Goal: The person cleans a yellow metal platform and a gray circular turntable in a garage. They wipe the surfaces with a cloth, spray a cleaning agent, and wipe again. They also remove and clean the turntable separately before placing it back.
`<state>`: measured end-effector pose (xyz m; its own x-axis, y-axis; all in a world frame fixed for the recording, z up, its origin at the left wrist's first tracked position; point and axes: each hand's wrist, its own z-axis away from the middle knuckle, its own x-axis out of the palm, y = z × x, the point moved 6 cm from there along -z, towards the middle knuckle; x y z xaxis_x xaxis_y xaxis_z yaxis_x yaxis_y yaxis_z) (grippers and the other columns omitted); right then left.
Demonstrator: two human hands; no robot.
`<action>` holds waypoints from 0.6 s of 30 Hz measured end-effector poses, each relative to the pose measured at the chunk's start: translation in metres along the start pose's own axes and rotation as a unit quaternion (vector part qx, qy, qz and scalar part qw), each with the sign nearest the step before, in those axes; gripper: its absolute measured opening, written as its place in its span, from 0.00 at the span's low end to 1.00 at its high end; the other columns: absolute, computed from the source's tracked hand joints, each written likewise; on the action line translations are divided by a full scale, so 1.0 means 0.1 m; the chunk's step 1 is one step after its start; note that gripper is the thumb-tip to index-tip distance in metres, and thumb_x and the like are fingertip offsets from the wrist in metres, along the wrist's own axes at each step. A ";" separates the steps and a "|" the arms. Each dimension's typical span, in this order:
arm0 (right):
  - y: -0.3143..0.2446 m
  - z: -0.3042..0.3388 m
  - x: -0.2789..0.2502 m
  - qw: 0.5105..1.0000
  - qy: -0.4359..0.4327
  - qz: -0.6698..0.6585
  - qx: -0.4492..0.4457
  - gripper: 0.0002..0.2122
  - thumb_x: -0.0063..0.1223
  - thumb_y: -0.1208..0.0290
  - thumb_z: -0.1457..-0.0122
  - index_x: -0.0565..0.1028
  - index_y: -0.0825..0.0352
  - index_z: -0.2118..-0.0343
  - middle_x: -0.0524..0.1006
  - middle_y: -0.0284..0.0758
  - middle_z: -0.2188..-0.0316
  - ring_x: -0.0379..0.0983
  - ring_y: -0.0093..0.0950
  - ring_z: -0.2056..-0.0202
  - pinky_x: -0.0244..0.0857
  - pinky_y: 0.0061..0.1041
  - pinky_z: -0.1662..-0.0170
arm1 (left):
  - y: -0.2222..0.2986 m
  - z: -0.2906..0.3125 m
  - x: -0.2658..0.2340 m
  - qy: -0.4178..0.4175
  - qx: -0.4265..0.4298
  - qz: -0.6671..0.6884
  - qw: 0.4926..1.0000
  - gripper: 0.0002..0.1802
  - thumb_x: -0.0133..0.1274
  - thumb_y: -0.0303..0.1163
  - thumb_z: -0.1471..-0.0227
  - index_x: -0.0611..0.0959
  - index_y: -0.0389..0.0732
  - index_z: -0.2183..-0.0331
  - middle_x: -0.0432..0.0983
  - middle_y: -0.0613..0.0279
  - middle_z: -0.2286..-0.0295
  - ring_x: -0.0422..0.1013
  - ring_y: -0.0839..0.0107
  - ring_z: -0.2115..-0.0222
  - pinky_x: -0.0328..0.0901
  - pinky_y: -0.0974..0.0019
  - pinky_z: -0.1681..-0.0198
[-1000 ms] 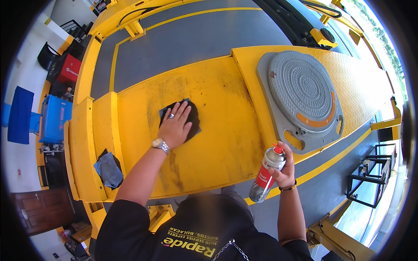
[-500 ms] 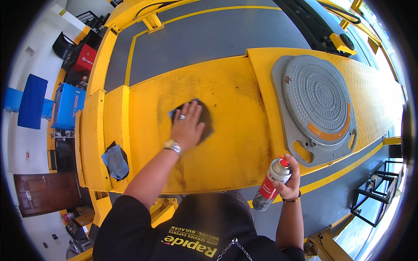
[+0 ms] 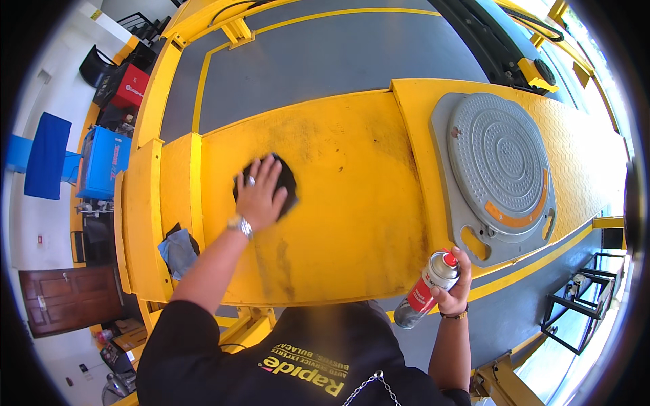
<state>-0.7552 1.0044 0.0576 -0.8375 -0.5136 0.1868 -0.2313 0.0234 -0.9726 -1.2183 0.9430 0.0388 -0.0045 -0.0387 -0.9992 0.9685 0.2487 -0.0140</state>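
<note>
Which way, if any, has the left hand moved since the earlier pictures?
Yes: leftward. The left hand, on the dark cloth, is now farther from the round grey plate than in both earlier pictures.

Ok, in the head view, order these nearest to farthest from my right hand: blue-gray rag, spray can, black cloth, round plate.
1. Spray can, held in the right hand.
2. Round plate, ahead on the right.
3. Black cloth, leftward, under the left hand.
4. Blue-gray rag, farther left.
</note>
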 end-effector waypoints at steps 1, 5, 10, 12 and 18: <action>-0.01 -0.02 0.02 1.000 -0.003 0.001 0.001 0.40 0.69 0.68 0.54 0.60 0.69 0.38 0.74 0.40 0.57 0.76 0.29 0.59 0.71 0.28 0.55 | -0.31 -0.30 0.03 0.022 -0.049 -0.002 0.999 0.35 0.39 0.50 0.37 0.58 0.47 0.33 0.46 0.61 0.31 0.43 0.53 0.31 0.38 0.32 0.34; -0.02 -0.08 0.05 1.000 -0.009 0.002 0.007 0.41 0.69 0.67 0.54 0.60 0.68 0.38 0.75 0.39 0.57 0.76 0.29 0.59 0.71 0.28 0.55 | -0.29 -1.40 0.01 0.021 -0.180 -0.003 0.983 0.35 0.32 0.54 0.35 0.59 0.47 0.34 0.48 0.59 0.32 0.45 0.49 0.32 0.42 0.28 0.37; -0.03 -0.04 0.05 1.000 0.007 -0.008 0.021 0.40 0.68 0.71 0.54 0.58 0.67 0.37 0.76 0.39 0.58 0.77 0.29 0.60 0.71 0.29 0.54 | 2.34 -0.52 0.01 0.032 0.273 0.077 0.958 0.34 0.41 0.48 0.38 0.64 0.41 0.36 0.52 0.53 0.34 0.49 0.51 0.33 0.45 0.35 0.35; -0.06 -0.02 0.07 1.000 0.002 -0.010 0.009 0.40 0.68 0.72 0.53 0.58 0.68 0.37 0.76 0.40 0.57 0.77 0.29 0.60 0.71 0.29 0.54 | 2.34 -0.45 0.04 0.009 0.314 0.116 0.942 0.34 0.41 0.48 0.38 0.64 0.41 0.36 0.53 0.53 0.34 0.49 0.52 0.33 0.45 0.37 0.35; -0.09 -0.10 0.08 0.999 -0.006 0.034 -0.029 0.39 0.68 0.70 0.54 0.60 0.70 0.38 0.77 0.40 0.58 0.77 0.28 0.60 0.70 0.27 0.55 | 1.64 -1.82 -0.06 0.075 -0.001 0.076 0.994 0.34 0.36 0.47 0.36 0.62 0.38 0.35 0.49 0.54 0.32 0.45 0.51 0.32 0.41 0.37 0.33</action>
<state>-0.7644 1.0090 0.0695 -0.8468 -0.5185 0.1186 -0.2028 0.1087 -0.9732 -1.1049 1.1605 0.0357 0.1040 0.1432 -0.9842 0.9605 0.2423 0.1368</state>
